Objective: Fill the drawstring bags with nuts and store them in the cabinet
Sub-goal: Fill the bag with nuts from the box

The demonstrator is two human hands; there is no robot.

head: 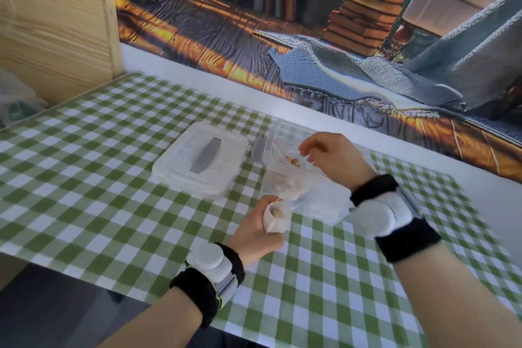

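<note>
My left hand (255,230) grips a small white drawstring bag (275,216) upright on the checked table, its mouth open with a nut showing inside. My right hand (332,157) hovers over a clear zip bag of nuts (288,178), fingers curled at the bag's opening; whether it pinches a nut I cannot tell. The zip bag lies in a clear plastic box (285,128) at mid-table. The wooden cabinet (56,25) stands at the far left.
The box's clear lid (175,169) with a grey handle lies to the left of the box. A green-checked cloth (113,178) covers the table. A plastic bag (17,102) sits at the left edge. A printed backdrop runs behind the table.
</note>
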